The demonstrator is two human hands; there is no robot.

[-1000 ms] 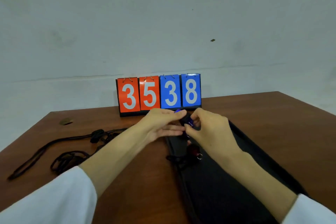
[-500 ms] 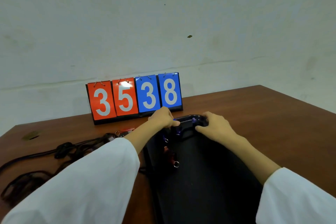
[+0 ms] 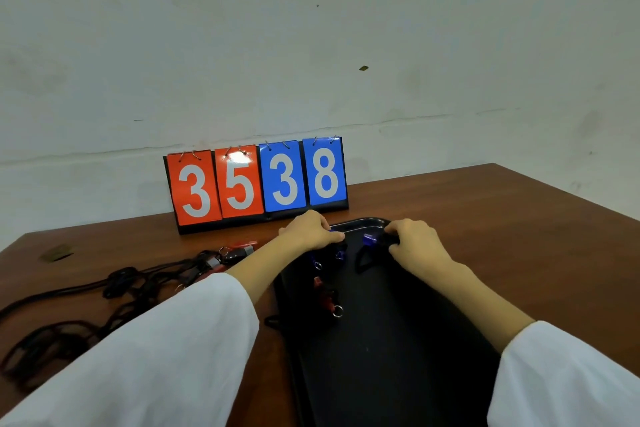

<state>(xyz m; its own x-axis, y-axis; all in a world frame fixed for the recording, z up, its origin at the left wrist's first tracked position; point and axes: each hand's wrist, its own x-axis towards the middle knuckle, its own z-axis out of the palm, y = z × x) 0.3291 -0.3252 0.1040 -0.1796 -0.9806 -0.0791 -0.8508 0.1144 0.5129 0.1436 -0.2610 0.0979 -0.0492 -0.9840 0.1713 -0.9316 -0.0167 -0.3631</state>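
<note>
The right hand [image 3: 415,248] has its fingers curled down on a small blue piece [image 3: 369,239] at the far edge of the black tray [image 3: 398,357], pinching it from the right; a black cord loop [image 3: 363,262] hangs from that piece onto the tray floor. The left hand [image 3: 308,232] sits at the tray's far left corner with its fingers bent over something blue and black; I cannot tell whether it grips or only rests there. Near that corner lie two more blue pieces [image 3: 316,262], and a red piece [image 3: 325,295] with a metal ring lies by the left edge. On the table's [image 3: 485,225] left side sprawl black cords [image 3: 114,291]. At its far edge stands a flip scoreboard [image 3: 256,184] reading 3 5 in red and 3 8 in blue
</note>
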